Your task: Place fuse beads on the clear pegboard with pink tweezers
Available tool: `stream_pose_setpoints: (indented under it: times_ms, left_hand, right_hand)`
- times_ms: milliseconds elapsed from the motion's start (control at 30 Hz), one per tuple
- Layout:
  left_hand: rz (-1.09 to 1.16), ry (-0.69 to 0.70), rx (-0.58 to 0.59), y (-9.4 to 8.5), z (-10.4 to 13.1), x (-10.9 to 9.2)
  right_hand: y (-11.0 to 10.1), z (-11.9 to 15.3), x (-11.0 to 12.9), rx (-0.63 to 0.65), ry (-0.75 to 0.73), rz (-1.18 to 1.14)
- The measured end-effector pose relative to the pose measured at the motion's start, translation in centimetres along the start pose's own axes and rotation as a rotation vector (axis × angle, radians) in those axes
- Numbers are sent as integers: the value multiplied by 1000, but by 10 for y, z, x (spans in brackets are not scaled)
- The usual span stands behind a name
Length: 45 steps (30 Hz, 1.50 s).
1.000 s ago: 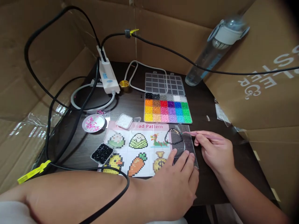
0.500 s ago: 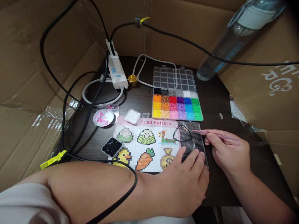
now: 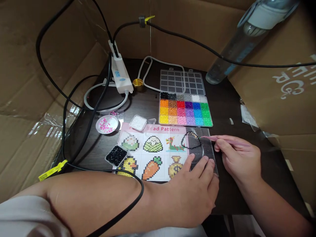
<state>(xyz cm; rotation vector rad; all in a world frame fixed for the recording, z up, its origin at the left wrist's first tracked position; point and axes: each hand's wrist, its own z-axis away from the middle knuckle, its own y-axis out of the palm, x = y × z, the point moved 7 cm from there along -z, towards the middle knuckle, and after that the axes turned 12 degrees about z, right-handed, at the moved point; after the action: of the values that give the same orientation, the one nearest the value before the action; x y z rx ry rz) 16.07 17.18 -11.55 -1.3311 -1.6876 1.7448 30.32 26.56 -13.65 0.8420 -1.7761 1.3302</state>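
My right hand (image 3: 238,158) pinches pink tweezers (image 3: 229,141). Their tip, with a small green speck at it, meets the right edge of a black bead outline (image 3: 191,141) on the clear pegboard (image 3: 209,154). Some pale beads show along the top of that outline. Flat and spread, my left hand (image 3: 195,187) presses on the lower part of the pegboard. Beneath the board's left side lies the bead pattern sheet (image 3: 138,154), printed with a carrot, a money bag, a chick and other pictures.
An open case of coloured beads (image 3: 185,110) stands behind the sheet. Left are a box of black beads (image 3: 116,156), a box of white beads (image 3: 138,122) and a dish of pink beads (image 3: 107,124). A power strip (image 3: 120,74), black cables (image 3: 81,148) and a tilted bottle (image 3: 237,49) stand around.
The whole view has shifted slightly, so everything sits a little further left. Both hands and the tweezers keep nearly the same place over the pegboard.
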Motion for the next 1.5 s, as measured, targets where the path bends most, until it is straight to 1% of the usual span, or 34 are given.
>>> stream_pose_setpoints:
  times_ms: [100,267,400,567,800,967,1100,1233,1367,1500]
  left_hand:
    - [12,-6,-13,1,0,2]
    - [41,-18,-38,5,-1,5]
    - [33,-17,-47,5,-2,4]
    - [28,-13,-32,4,-2,4]
    - [34,-22,-42,4,-2,5]
    - [36,-29,-20,4,-2,4]
    - [16,-9,-5,3,-1,2]
    - [0,0,-19,4,0,0]
    - [-9,-2,-51,4,1,0]
    - [-12,3,-41,3,-1,0]
  right_hand:
    - [1,-1,1,7,58,-21]
    - [4,-4,10,31,30,-34]
    - [5,-4,11,58,41,18]
    - [6,-3,12,79,36,36]
    - [6,-4,14,78,24,75]
    - [6,-3,14,83,19,77]
    - [3,-1,12,53,13,64]
    - [2,0,13,38,8,105]
    - [3,-1,15,51,-1,124]
    - [4,-1,14,77,-14,116]
